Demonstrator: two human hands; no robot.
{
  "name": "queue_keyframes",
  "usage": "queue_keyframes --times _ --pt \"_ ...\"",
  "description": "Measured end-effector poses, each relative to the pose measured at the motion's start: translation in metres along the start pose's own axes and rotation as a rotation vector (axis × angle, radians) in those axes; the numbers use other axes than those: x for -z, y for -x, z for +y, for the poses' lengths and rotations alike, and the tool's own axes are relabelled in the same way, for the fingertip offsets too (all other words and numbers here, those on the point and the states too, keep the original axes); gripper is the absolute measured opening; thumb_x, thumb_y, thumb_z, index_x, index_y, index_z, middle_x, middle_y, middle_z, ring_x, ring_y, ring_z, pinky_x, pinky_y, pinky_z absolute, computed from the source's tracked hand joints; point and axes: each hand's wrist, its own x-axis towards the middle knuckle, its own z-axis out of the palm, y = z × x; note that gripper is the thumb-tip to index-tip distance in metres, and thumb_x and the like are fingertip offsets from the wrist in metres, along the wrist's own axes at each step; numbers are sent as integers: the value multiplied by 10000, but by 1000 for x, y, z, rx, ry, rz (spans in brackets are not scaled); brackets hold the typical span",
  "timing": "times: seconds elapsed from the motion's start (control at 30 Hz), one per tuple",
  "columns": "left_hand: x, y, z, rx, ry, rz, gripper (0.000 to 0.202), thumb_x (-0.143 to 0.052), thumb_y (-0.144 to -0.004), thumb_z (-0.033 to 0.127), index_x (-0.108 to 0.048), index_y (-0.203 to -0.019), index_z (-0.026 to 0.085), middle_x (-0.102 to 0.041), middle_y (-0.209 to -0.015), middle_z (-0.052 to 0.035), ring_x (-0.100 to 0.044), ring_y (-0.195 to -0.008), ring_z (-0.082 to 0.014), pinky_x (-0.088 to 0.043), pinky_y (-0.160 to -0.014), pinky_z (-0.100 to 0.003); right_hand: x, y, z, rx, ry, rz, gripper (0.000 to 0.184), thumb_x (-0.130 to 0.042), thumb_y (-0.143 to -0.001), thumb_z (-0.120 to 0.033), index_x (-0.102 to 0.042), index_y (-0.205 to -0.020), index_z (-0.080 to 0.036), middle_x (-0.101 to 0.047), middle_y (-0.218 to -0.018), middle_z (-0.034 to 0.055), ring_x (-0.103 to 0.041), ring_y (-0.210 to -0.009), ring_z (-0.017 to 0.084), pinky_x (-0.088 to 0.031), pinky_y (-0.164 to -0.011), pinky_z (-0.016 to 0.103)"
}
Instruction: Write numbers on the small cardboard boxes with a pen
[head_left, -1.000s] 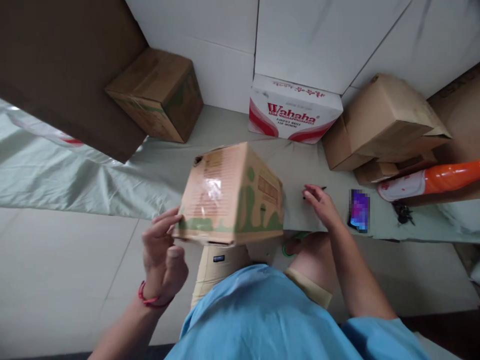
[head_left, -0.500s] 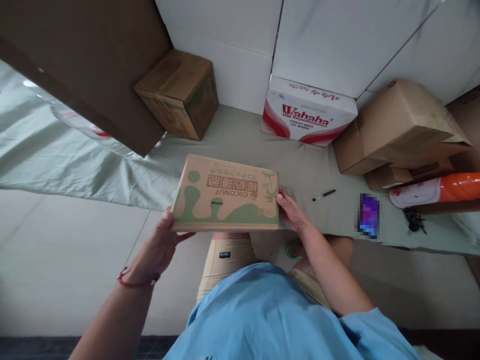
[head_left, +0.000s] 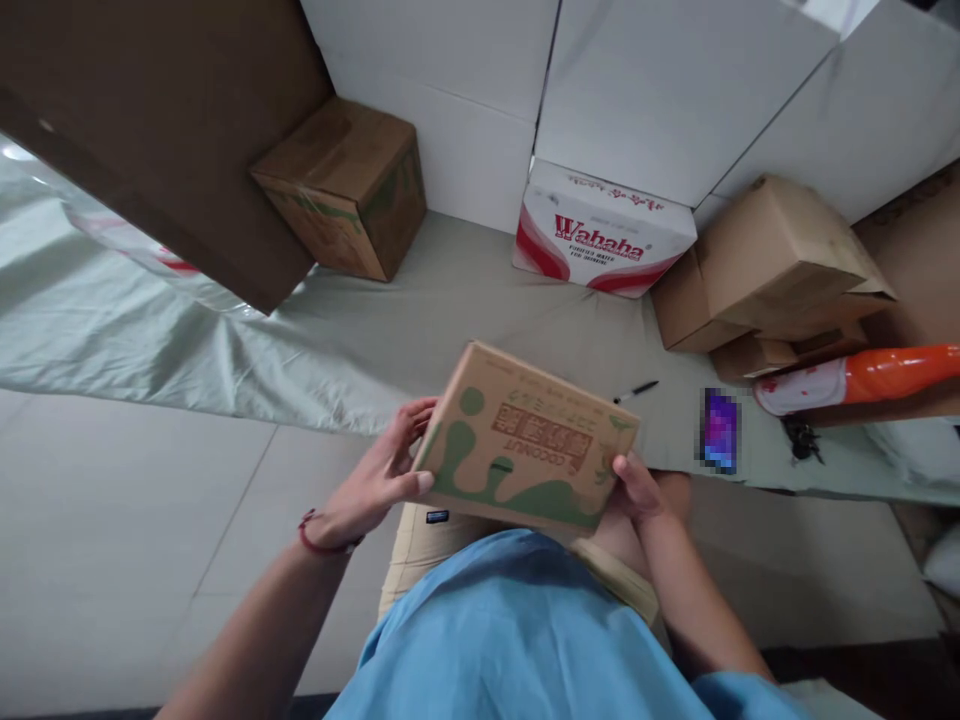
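1. My left hand (head_left: 382, 480) clasps one end of the coconut carton (head_left: 529, 440), thumb across its printed face.
2. My right hand (head_left: 634, 485) grips the opposite corner, keeping it tilted above my lap (head_left: 431, 545), print facing me.

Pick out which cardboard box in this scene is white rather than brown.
The Wahaha box against the wall: white with red lettering. The held box and all others are brown.
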Motion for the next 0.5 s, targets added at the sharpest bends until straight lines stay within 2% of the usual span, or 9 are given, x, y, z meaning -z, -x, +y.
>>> queue_keyframes --times 0.13,0.27,0.4,0.5 --pt "-28 -26 -4 12 63 -124 847 -838 -820 660 -589 -1531 273 -652 -1528 -189 -614 -1451 -415 -606 -1113 -553 26 33 3 53 -7 226 780 -917 -634 -652 -735 -1287 -265 -821 -1167 145 -743 -1241 430 -609 -1062 630" --pt "-58 -44 -7 83 193 -74 783 -804 -863 696 -613 -1472 243 -562 -1616 -220 -519 -1541 -418 -585 -1137 -581 34 46 -12 172 -21 502 681 -804 -704 -594 -721 -1303 -279 -816 -1164 116 -772 -1148 403 -619 -1033 642" --pt "-76 -51 -6 150 272 -9 616 -823 -893 605 -646 -1350 232 -538 -1604 -214 -489 -1557 -411 -660 -1026 -558 39 38 -50 476 98 759 678 -809 -718 -510 -667 -1339 -279 -763 -1316 99 -714 -1286 353 -548 -1157 627" --pt "-72 -46 -9 168 228 35 566 -833 -892 591 -673 -1286 217 -591 -1512 -202 -566 -1477 -381 -674 -1005 -528 55 36 -80 746 248 876 815 -898 -646 -425 -582 -1378 -258 -687 -1433 93 -651 -1383 325 -441 -1262 629"
